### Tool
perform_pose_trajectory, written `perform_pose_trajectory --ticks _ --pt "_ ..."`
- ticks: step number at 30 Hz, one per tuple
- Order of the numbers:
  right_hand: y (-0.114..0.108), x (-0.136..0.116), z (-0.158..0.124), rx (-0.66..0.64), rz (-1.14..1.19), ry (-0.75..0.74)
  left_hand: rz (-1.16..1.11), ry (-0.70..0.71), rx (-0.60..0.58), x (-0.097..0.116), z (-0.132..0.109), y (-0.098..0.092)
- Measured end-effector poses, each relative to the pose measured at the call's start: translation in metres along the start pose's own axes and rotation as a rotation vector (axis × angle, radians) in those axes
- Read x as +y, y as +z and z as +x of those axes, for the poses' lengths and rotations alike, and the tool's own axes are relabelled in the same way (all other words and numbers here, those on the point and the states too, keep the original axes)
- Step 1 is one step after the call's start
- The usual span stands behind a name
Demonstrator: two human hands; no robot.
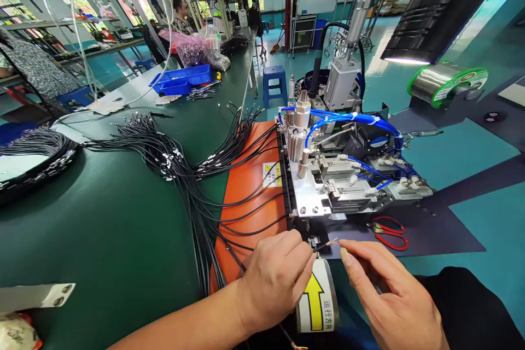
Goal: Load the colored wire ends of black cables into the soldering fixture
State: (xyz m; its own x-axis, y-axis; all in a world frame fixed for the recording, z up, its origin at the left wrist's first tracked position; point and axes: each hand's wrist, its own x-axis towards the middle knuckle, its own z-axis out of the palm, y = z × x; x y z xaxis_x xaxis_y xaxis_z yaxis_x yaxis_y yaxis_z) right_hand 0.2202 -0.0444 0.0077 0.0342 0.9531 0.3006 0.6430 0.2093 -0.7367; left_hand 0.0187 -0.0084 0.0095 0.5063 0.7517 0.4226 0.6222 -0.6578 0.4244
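Note:
My left hand [275,279] is closed in a pinch on a thin black cable [322,247] whose stripped end shows small coloured wires. My right hand [389,295] reaches in from the right, forefinger and thumb closed on those coloured wire tips [334,243]. Both hands sit just in front of a small metal machine [328,175] with blue air hoses, at its front edge. A big bundle of black cables [184,175] fans across the green bench and over an orange plate [246,197] to my left.
Red-handled scissors [389,232] lie right of the machine. A yellow arrow label [315,301] sits under my hands. A solder spool [447,82] and a lamp [443,5] stand at the right. Blue trays [182,79] and another person [180,16] are farther back.

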Motion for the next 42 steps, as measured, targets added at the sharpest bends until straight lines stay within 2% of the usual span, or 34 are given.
perform_pose_trajectory --ticks 11,19,23,25,27,28,30,32,34,37,42 --pt "0.011 -0.004 -0.001 0.057 0.045 -0.052 0.029 0.021 0.016 0.002 -0.001 0.002" --pt "0.027 -0.005 -0.005 0.075 -0.027 -0.359 -0.006 -0.055 0.036 0.005 -0.003 0.003" --pt "0.036 -0.007 -0.007 0.145 -0.077 -0.404 -0.089 -0.096 0.030 0.003 -0.005 0.005" --pt "0.033 -0.009 -0.006 0.119 -0.007 -0.395 -0.133 -0.119 0.041 0.002 -0.005 0.006" --pt "0.025 -0.009 -0.005 0.090 0.110 -0.277 -0.162 -0.138 0.046 0.002 -0.005 0.005" --pt "0.020 -0.009 -0.004 0.079 0.168 -0.160 -0.172 -0.144 0.042 0.002 -0.004 0.005" --pt "0.011 -0.005 -0.001 0.064 0.240 0.176 -0.187 -0.149 0.038 0.002 -0.004 0.003" --pt "0.007 -0.001 0.004 -0.040 0.369 0.499 -0.195 -0.153 0.034 0.002 -0.003 0.002" --pt "0.008 0.002 0.010 -0.182 0.576 0.699 -0.198 -0.153 0.034 0.002 -0.003 0.002" --pt "0.014 0.000 0.019 -0.286 0.800 0.788 -0.212 -0.137 0.024 0.001 -0.003 0.002" --pt "0.016 -0.008 0.025 -0.327 0.857 0.791 -0.231 -0.132 0.010 0.001 -0.003 0.001"
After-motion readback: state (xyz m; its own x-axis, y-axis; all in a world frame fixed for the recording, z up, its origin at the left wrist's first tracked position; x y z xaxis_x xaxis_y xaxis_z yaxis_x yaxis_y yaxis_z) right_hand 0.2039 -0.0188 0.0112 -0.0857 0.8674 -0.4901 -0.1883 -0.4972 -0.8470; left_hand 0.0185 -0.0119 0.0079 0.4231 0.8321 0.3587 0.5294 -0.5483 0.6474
